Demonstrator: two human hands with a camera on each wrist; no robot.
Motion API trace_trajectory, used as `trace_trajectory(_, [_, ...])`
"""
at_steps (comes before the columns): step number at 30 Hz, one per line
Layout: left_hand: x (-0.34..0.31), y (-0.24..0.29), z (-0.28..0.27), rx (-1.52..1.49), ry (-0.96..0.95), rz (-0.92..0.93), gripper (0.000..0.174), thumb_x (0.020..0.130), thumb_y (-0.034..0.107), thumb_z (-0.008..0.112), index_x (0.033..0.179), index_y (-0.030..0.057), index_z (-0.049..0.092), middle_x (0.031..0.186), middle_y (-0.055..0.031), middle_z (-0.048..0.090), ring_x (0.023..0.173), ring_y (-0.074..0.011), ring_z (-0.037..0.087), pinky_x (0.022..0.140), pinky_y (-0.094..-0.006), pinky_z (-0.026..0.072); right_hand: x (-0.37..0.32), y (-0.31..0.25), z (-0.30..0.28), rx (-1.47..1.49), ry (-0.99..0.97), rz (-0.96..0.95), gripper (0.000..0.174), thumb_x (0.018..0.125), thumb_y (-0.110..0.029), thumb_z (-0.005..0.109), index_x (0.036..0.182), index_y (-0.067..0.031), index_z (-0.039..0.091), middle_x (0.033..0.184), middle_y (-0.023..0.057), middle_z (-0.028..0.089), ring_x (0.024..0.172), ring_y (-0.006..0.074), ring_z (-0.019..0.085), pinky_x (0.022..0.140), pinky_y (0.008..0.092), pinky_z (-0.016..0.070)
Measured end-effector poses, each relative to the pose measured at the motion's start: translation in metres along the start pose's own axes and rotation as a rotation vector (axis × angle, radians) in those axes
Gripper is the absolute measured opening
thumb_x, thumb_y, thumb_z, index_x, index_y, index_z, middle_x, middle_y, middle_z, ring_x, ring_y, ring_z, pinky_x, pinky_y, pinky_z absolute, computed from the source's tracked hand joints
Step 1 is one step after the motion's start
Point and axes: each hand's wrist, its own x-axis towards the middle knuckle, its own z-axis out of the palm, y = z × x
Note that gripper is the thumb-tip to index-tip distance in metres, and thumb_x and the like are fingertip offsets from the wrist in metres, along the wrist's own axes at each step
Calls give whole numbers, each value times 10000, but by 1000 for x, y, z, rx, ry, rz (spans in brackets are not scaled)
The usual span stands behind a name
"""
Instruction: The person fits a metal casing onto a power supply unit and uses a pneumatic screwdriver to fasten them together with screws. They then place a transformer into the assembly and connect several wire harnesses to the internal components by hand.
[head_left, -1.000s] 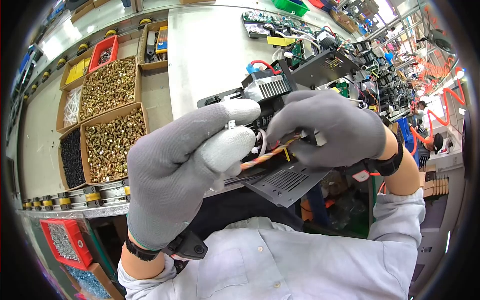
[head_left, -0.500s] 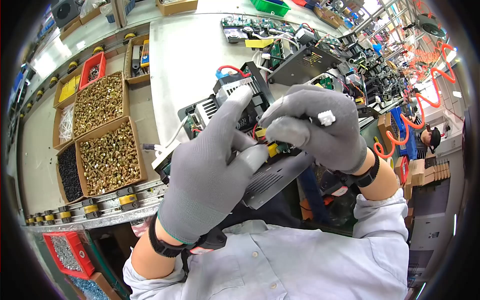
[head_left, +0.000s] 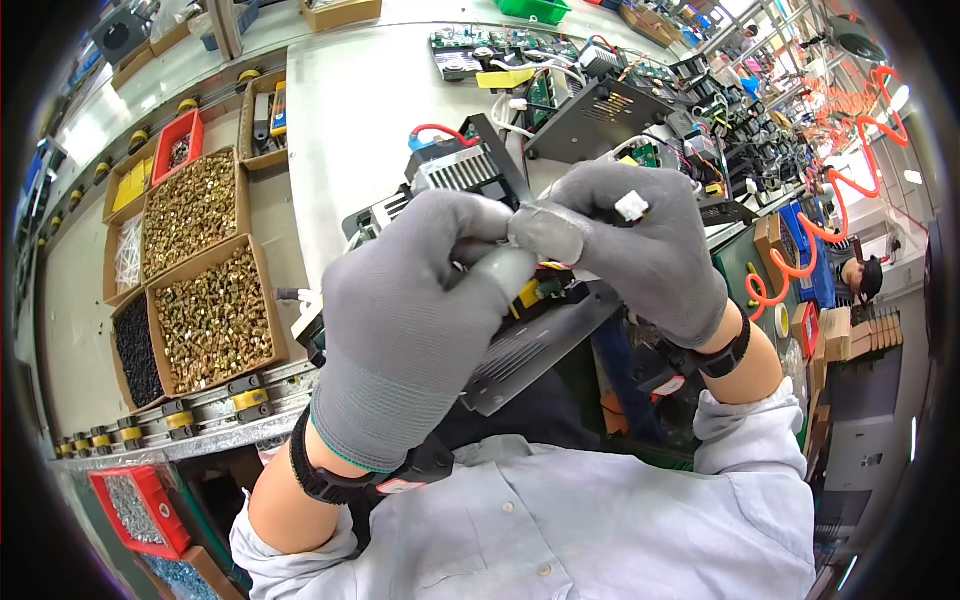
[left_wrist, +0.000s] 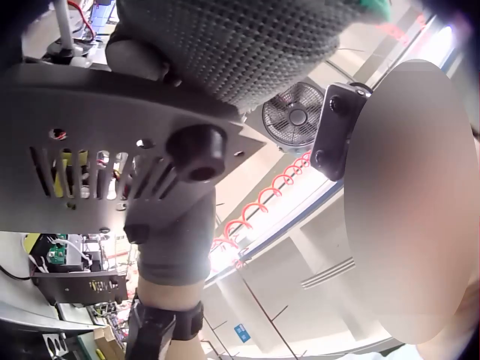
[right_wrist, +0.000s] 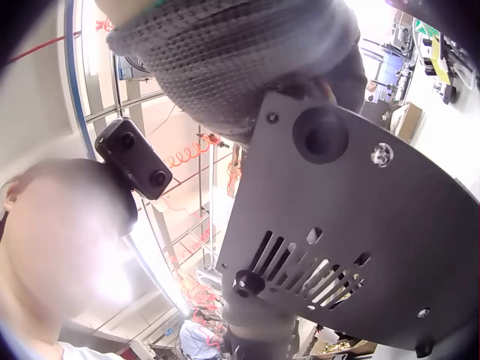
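In the head view both grey-gloved hands meet above a black slotted metal cover [head_left: 535, 350], part of an electronic unit. My left hand [head_left: 405, 310] pinches with thumb and forefinger against the right fingertips; the pinched spot is mostly hidden. Coloured wires [head_left: 556, 265] come out just under the fingertips. My right hand [head_left: 645, 245] is curled, its thumb toward the left fingers, and a white wire connector [head_left: 631, 206] sticks out between its fingers. In the right wrist view the cover [right_wrist: 352, 210] fills the foreground, with rubber feet and slots, below the gloved hand.
Boxes of brass-coloured fasteners [head_left: 195, 215] stand to the left, with black screws [head_left: 137, 350] beside them. A heat-sinked module [head_left: 455, 170] lies beyond the hands. Several circuit units [head_left: 580, 75] crowd the bench behind. An orange coiled hose [head_left: 835, 215] hangs at right.
The white connector, first at the left fingertips, now sits between the right hand's fingers. The twisted wires between the hands are mostly covered, and the fingertips of both hands have come together.
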Motion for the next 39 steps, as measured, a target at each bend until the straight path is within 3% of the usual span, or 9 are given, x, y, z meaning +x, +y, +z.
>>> trace_trajectory(6, [7, -20, 0, 128, 120, 371, 59, 841, 45, 679, 886, 16, 703, 706, -59, 666, 586, -79, 603, 560, -226, 495, -3, 25, -2, 32, 27, -67, 282, 871, -285, 702, 917, -8, 726, 761, 46, 695, 692, 58, 594, 620, 230, 476])
trace_trajectory(8, [6, -10, -9, 153, 85, 156, 56, 845, 41, 673, 869, -2, 700, 691, -35, 652, 595, -48, 579, 550, -206, 474, -6, 28, -5, -85, 107, -117, 252, 859, -259, 701, 957, -27, 716, 839, 52, 700, 704, 68, 594, 632, 241, 475])
trace_trajectory(12, [6, -8, -15, -76, 139, -119, 127, 865, 99, 665, 937, -5, 673, 716, -18, 644, 520, -2, 498, 464, -147, 368, 7, 23, -14, -486, -171, -402, 221, 843, -187, 657, 1020, -66, 709, 855, 96, 671, 718, 241, 662, 655, 343, 518])
trace_trajectory(13, [4, -10, -11, -162, 182, -138, 151, 877, 127, 655, 956, -2, 648, 706, -21, 634, 453, 6, 437, 409, -142, 302, 10, 18, -12, -601, -213, -432, 216, 816, -114, 667, 1016, -160, 734, 795, 88, 629, 668, 234, 629, 592, 316, 488])
trace_trajectory(17, [-7, -19, -2, -271, 320, -149, 165, 890, 123, 648, 996, -3, 632, 722, -36, 650, 455, -6, 463, 410, -145, 329, 30, -13, -1, -1213, -616, -469, 135, 818, -197, 628, 926, -128, 671, 726, 78, 644, 620, 263, 665, 552, 371, 530])
trace_trajectory(24, [-11, -24, -7, -445, 267, -140, 173, 903, 95, 667, 1029, -16, 631, 768, -46, 665, 528, -19, 507, 476, -164, 394, 43, -19, 21, -1362, -771, -662, 96, 772, -164, 641, 856, -118, 646, 676, 60, 633, 624, 261, 666, 534, 390, 523])
trace_trajectory(29, [-8, -29, -5, -515, 220, -84, 164, 907, 82, 656, 1021, -31, 621, 768, -50, 644, 599, -39, 550, 514, -183, 432, 44, -19, -16, -808, -933, -348, 41, 708, -156, 683, 746, -170, 678, 670, 48, 609, 595, 287, 608, 528, 389, 463])
trace_trajectory(32, [-6, -37, -3, -245, 181, -37, 157, 890, 94, 676, 991, -19, 632, 786, -28, 632, 693, -45, 576, 606, -206, 477, 35, -33, -27, -923, -962, -291, 63, 704, -154, 687, 764, -175, 696, 660, 41, 598, 599, 282, 610, 513, 396, 450])
trace_trajectory(39, [-6, -38, 4, -294, 146, -26, 154, 881, 78, 680, 1007, 0, 637, 849, -14, 638, 749, -31, 557, 667, -203, 479, 25, -25, -22, -1159, -1078, -324, 145, 695, -172, 695, 838, -187, 702, 789, 45, 599, 713, 263, 624, 633, 378, 502])
